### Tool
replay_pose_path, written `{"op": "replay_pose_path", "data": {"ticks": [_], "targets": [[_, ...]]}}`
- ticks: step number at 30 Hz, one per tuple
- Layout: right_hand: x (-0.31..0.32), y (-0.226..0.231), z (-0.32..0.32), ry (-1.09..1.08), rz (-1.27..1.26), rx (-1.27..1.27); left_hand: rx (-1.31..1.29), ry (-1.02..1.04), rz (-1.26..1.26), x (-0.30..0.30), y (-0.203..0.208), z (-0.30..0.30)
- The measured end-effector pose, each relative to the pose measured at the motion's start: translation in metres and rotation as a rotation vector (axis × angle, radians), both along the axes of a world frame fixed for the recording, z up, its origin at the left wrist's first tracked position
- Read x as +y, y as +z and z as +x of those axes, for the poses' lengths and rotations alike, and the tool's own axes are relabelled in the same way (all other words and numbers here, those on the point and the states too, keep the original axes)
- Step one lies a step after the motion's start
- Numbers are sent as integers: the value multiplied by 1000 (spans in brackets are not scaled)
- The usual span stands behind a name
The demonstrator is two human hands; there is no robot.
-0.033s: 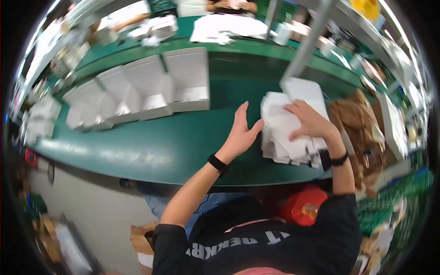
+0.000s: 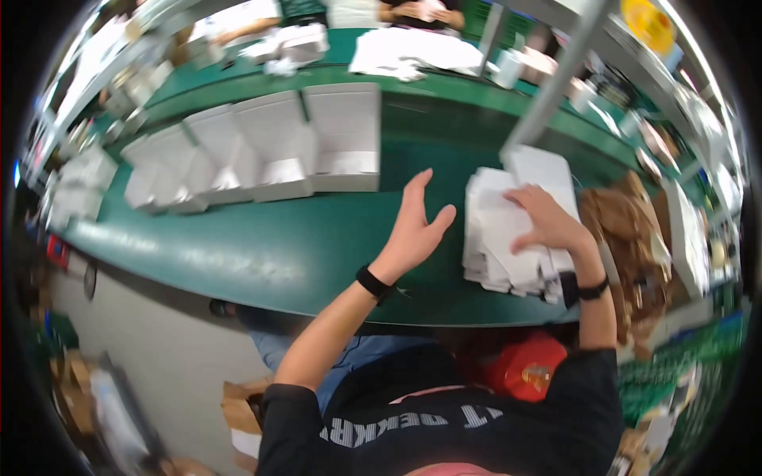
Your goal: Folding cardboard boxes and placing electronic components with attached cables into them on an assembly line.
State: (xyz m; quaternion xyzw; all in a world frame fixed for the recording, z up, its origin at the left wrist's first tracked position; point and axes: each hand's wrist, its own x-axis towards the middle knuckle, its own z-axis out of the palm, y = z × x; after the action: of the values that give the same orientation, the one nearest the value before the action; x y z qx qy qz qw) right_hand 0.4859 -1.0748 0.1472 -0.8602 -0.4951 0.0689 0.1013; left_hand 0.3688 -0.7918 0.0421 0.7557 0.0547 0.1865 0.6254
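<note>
My left hand (image 2: 414, 228) hovers over the green table (image 2: 317, 262), thumb and fingers apart, holding nothing. Just to its right lies a pile of flat, folded white cartons (image 2: 490, 210), slightly uneven at the edges. Over that pile my right hand (image 2: 553, 220) is spread, fingertips on or just above the top carton; contact cannot be made out. Behind the pile's right side, another white flap or carton (image 2: 548, 170) reaches back. A row of several white boxes with raised lids (image 2: 345, 139) stands at the back left, beyond my left hand.
Crumpled brown paper (image 2: 623, 230) sits right of the pile. A grey metal post (image 2: 556, 87) rises behind it. Across the bench, people's hands (image 2: 432, 12) are near white material (image 2: 417, 51). More white boxes (image 2: 83, 182) are at the far left. A red stool-like thing (image 2: 524, 365) is below the table edge.
The whole view has shifted slightly, so the table and boxes sit a little further right. My left hand shows a slightly wider gap from the carton pile. My right hand stays over it.
</note>
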Motion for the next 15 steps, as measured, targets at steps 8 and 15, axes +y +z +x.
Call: {"op": "replay_pose_path", "data": {"ticks": [8, 15], "targets": [[-1, 23, 1, -315, -63, 332, -179, 244, -120, 132, 85, -125], [40, 105, -101, -455, 1101, 307, -291, -99, -219, 85, 53, -179]]}}
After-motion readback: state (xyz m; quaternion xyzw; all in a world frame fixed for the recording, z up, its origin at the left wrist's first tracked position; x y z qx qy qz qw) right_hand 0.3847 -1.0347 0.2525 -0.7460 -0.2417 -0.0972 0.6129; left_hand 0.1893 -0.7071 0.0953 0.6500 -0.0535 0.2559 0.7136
